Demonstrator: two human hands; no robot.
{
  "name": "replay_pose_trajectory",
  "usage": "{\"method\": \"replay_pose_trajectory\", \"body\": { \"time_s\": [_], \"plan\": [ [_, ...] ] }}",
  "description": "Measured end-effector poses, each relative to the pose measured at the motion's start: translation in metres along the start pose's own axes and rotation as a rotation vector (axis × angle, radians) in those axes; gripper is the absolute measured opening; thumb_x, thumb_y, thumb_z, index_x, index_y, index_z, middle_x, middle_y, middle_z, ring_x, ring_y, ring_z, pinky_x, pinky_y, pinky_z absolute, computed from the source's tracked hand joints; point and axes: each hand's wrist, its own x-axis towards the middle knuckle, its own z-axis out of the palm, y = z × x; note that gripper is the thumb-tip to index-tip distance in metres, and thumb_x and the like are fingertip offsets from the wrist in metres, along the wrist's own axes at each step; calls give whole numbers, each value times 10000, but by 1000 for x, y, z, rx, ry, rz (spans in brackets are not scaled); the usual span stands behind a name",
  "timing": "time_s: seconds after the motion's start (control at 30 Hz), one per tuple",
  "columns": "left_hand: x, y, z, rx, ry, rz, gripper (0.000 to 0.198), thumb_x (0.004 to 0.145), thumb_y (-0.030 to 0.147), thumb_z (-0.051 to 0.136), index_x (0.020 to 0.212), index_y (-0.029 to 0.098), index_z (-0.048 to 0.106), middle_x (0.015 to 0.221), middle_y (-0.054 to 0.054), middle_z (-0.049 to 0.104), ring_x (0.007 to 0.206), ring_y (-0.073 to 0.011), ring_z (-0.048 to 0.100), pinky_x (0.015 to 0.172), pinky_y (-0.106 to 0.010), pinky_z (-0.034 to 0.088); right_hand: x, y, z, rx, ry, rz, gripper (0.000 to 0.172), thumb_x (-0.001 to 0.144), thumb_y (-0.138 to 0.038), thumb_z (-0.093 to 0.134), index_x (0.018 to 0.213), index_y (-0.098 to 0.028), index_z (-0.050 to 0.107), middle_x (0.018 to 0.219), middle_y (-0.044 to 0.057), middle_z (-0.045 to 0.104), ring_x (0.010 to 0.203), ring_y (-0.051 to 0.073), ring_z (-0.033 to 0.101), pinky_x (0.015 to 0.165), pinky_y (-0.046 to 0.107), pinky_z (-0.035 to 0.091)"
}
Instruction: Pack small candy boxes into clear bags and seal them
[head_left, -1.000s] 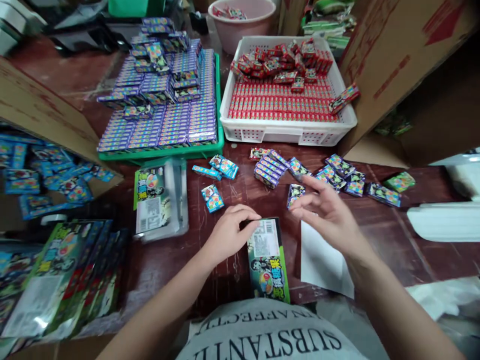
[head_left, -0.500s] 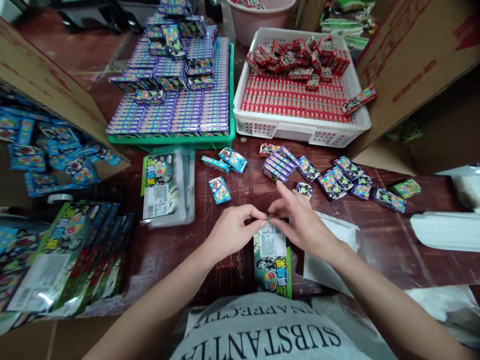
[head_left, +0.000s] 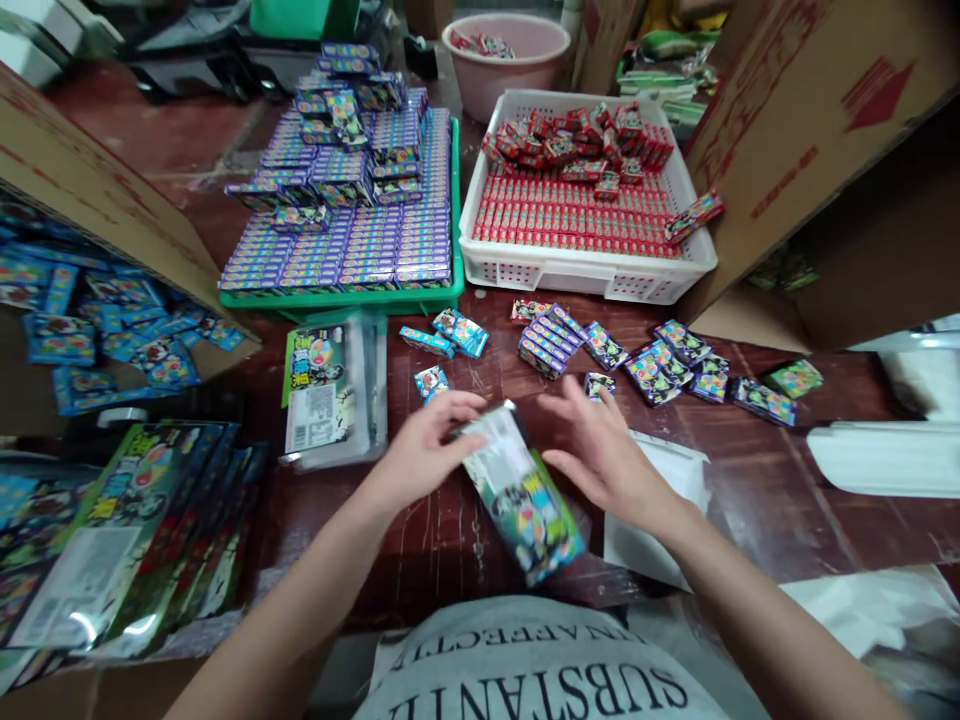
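My left hand (head_left: 431, 440) grips the top left corner of a printed candy pouch (head_left: 525, 500), which is tilted and blurred by motion. The pouch has a white label panel and green, colourful print; small boxes show at its lower end. My right hand (head_left: 600, 450) is off the pouch on its right side, fingers apart and holding nothing. Beyond the hands lie small blue boxes (head_left: 459, 332), a row of purple boxes (head_left: 553, 340) and loose purple boxes (head_left: 660, 370). A stack of pouches (head_left: 322, 385) rests left of my left hand.
A green tray (head_left: 420, 300) of purple boxes and a white basket (head_left: 585, 280) of red boxes stand at the back. Cardboard boxes (head_left: 112, 170) flank both sides. Filled pouches (head_left: 127, 540) lean at the left; white paper (head_left: 660, 490) lies by my right forearm.
Both hands were together at the pouch's top edge. Now my right hand has let go, and my left hand has swung the pouch leftward into a tilt. The view has shifted slightly.
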Motion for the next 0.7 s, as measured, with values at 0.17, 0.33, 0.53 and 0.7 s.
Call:
{"method": "replay_pose_trajectory", "body": {
  "time_s": [0.17,0.33,0.53,0.7],
  "plan": [
    [-28,-4,-21,-324,401,-62,803,782,310,796,1483,417,420,1222,-26,644,1051,-209,660,788,-309,595,-22,-2,20,405,385,327,893,910,-420,680,1588,-370,100,1492,145,425,1270,279,557,1066,541,483],
    [-59,-22,28,-359,395,-73,703,821,329,763,1429,405,420,1250,-18,630,1095,-206,649,838,-316,589,-9,-8,48,576,546,434,806,906,-453,669,1539,-367,178,1320,123,504,1160,239,602,974,450,558],
    [-61,-26,34,-76,145,-65,387,760,337,823,1035,209,584,1141,-71,669,1048,-220,674,907,-343,560,-9,-14,38,743,172,311,975,876,-367,729,1576,-427,53,1235,63,588,937,192,685,853,401,595],
    [-44,-8,37,-88,28,-61,587,824,323,774,1319,213,479,1120,-80,733,1005,-204,704,924,-347,538,14,20,10,326,206,136,889,899,-387,697,1594,-354,144,1450,135,488,1128,258,632,943,458,548]
  ]
}}
